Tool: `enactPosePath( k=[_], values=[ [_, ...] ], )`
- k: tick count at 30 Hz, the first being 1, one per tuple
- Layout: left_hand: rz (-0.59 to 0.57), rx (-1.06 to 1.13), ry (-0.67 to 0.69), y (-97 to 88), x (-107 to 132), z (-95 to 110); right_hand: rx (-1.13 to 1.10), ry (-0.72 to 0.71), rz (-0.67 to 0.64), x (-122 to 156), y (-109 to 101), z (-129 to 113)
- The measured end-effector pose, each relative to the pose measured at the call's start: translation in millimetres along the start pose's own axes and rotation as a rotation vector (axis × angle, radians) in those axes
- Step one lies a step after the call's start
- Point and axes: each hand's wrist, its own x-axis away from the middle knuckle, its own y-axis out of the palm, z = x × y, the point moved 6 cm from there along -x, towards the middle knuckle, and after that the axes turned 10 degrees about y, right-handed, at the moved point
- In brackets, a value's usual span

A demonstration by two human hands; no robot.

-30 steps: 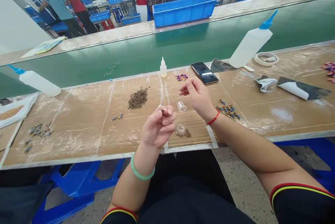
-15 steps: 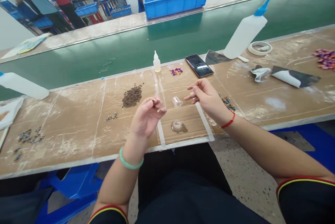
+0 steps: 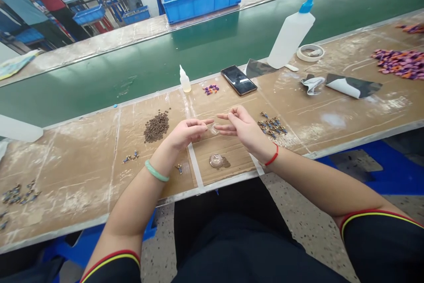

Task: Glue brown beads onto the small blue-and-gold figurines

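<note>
2 clear plastic cups (image 3: pixel 213 129), 3 squeeze bottles (image 3: pixel 291 31)

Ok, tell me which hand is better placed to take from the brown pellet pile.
Left, probably: the left hand sits beside the brown pellet pile, while the right hand lies farther off, beyond the small clear cup.

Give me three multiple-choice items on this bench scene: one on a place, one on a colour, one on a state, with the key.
1. Where does the smartphone lie?
A) in the blue crate
B) on the brown bench top
C) on the green conveyor belt

2. What colour is the bangle on the left hand?
A) red
B) blue
C) pale green

3. How is the right hand held?
A) raised, fingers toward the left hand
B) flat on the bench
C) gripping the smartphone

1 B: it rests on the bench, short of the belt.
2 C: the band shows pale green.
3 A: its fingertips face the left hand's across a small clear cup.
</note>
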Motion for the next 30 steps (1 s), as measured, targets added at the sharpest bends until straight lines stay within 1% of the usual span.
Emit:
enactPosePath(
  k=[4,7,10,12,15,17,20,22,23,24,25,27,30],
  values=[
    [0.07,0.041,-0.019,-8.7,0.3,-4.7,0.042,-0.051,-0.028,-15.8,11.2,-14.1],
    [0.088,0.068,-0.007,-13.2,1.3,-4.5,0.094,-0.079,-0.052,-26.6,19.4,-19.6],
    [0.125,0.108,0.01,-17.4,5.6,-2.8,0.145,-0.137,-0.065,-28.8,22.7,-23.2],
    [0.203,0.155,0.05,-20.8,12.1,0.6,0.171,-0.22,-0.052,-23.9,22.0,-28.5],
    [0.373,0.26,0.142,-20.4,28.3,7.8,0.193,-0.421,0.01,-8.4,22.5,-43.2],
    [0.456,0.315,0.193,-11.7,40.6,12.1,0.194,-0.571,0.065,4.7,28.1,-54.8],
    [0.536,0.373,0.231,10.1,57.1,16.3,0.208,-0.83,0.117,25.8,46.8,-71.9],
    [0.554,0.391,0.238,26.2,65.4,18.2,0.243,-1.012,0.127,39.2,61.6,-80.0],
    [0.543,0.393,0.239,34.1,68.5,19.1,0.256,-1.076,0.132,43.9,67.3,-82.1],
    [0.525,0.395,0.241,41.4,71.2,20.0,0.261,-1.106,0.134,46.7,71.3,-83.0],
    [0.505,0.401,0.245,47.8,73.6,20.7,0.256,-1.101,0.133,47.4,73.3,-82.9],
    [0.471,0.42,0.251,57.8,78.0,20.9,0.226,-1.049,0.129,47.4,73.0,-81.0],
    [0.45,0.424,0.257,67.4,83.5,18.8,0.154,-0.95,0.115,49.2,67.4,-77.2]
  ],
)
